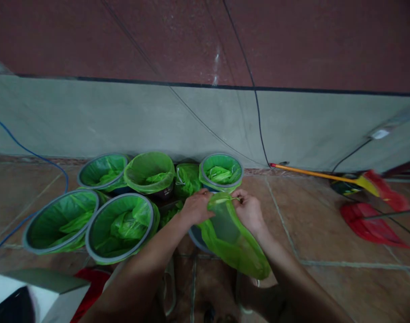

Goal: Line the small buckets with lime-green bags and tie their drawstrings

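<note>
Floor and wall: square brown tiles (359, 287) meet a pale grey-green wall (131, 116).
Green bag: our thin, translucent lime-green plastic bag (237, 255) hangs between both hands, partly over a round grey-blue bucket (197, 242).
Left grip: our left hand (196, 208) has its fingers bent closed on the bag's edge.
Right grip: our right hand (248, 211) pinches a thin gathered strip of that edge, thumb and fingertip nearly together.
Bucket rim: we cannot tell whether any edge wraps it.
Good handling: we judge light pinches and an even spread best; hard tugging could tear such film.
</note>
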Available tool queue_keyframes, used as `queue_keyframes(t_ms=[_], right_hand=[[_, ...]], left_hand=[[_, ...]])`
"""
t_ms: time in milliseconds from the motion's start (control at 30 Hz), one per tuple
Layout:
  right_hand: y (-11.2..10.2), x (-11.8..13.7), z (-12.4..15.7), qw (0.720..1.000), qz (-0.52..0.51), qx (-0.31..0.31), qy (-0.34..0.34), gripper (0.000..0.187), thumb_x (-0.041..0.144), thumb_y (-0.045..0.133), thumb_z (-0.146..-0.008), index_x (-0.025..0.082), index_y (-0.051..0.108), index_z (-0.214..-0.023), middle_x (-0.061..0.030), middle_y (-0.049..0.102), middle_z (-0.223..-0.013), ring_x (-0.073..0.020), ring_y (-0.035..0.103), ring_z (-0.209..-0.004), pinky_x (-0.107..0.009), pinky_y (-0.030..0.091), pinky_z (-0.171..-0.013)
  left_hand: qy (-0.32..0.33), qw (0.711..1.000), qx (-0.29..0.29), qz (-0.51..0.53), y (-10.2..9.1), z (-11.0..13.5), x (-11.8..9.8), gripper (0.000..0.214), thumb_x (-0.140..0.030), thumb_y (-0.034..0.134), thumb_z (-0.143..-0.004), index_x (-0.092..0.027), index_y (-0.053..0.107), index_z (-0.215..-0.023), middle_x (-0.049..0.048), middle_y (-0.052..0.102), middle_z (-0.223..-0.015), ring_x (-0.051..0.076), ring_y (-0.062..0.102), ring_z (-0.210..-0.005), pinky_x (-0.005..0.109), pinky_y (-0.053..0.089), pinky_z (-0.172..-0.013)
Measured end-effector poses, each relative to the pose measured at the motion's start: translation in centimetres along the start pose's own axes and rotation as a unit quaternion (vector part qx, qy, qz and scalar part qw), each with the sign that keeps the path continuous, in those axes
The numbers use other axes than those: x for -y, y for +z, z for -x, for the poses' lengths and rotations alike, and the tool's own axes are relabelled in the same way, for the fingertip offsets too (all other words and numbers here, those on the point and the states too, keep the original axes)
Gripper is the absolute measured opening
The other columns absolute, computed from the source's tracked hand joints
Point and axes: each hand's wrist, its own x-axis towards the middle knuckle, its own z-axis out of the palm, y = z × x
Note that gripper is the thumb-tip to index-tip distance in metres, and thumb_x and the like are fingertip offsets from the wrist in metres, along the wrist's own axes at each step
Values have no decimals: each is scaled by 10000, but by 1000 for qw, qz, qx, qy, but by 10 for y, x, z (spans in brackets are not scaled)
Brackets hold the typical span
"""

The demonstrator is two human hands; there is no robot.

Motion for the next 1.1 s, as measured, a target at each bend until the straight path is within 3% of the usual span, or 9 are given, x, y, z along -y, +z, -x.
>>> queue_keyframes(t_ms=[67, 133, 300, 533, 733, 900, 1000, 1100], right_hand=[[1, 4, 1, 1000, 12, -2, -12, 162, 240, 460, -753, 200, 608, -806, -12, 636, -758, -140, 557, -629, -253, 399, -641], [3, 8, 3, 1000, 17, -3, -21, 152, 242, 459, -764, 203, 595, -819, -13, 642, -768, -143, 568, -631, -254, 402, -642], [7, 17, 6, 999, 29, -7, -13, 143, 259, 459, -793, 212, 576, -861, -13, 663, -769, -151, 596, -631, -255, 419, -654], [-3, 18, 4, 996, 91, -9, 22, 192, 163, 446, -759, 205, 605, -858, -35, 701, -789, -166, 643, -685, -249, 431, -682], [-25, 10, -5, 972, 223, 30, 72, 249, 77, 480, -732, 179, 688, -822, -82, 739, -816, -186, 675, -765, -240, 424, -679], [-51, -7, -17, 923, 347, 93, 137, 210, 113, 519, -756, 141, 725, -791, -135, 739, -789, -220, 684, -752, -271, 424, -621], [-62, -21, -19, 908, 355, 153, 162, 193, 85, 524, -725, 152, 704, -720, -109, 716, -705, -202, 673, -663, -269, 427, -578], [-65, -35, -14, 906, 323, 202, 184, 147, 92, 560, -704, 170, 654, -623, -68, 666, -595, -177, 628, -531, -265, 429, -520]], left_hand=[[37, 996, -59, 46, 0, -2, -3, 534, -399, 726, -769, -204, 615, -1254, 89, 614, -1311, 228, 600, -1187, 329, 481, -1039], [63, 991, -91, 71, 1, -5, -7, 357, -337, 657, -838, -219, 659, -1176, 60, 660, -1221, 188, 621, -1137, 299, 481, -1027], [64, 991, -92, 67, 9, -6, -14, 194, -203, 583, -857, -208, 689, -1020, 38, 705, -991, 165, 669, -930, 277, 523, -913], [-53, 998, -43, -13, 8, -7, -10, 272, -110, 513, -839, -161, 650, -1068, 90, 690, -1063, 176, 673, -978, 283, 517, -938], [-150, 986, -8, -71, -6, -4, 15, 302, -90, 472, -853, -134, 682, -1065, 125, 711, -1053, 215, 684, -1021, 322, 518, -945], [-216, 971, 20, -102, -15, 3, 41, 313, -150, 457, -872, -148, 726, -1032, 148, 729, -1069, 272, 684, -1058, 371, 538, -908], [-243, 963, 16, -116, -20, 5, 49, 328, -174, 442, -874, -130, 734, -1018, 167, 733, -1055, 307, 688, -1043, 405, 548, -878], [-227, 968, -15, -107, -22, 6, 49, 329, -191, 442, -874, -155, 740, -1010, 134, 743, -1045, 279, 688, -1040, 374, 536, -906]])
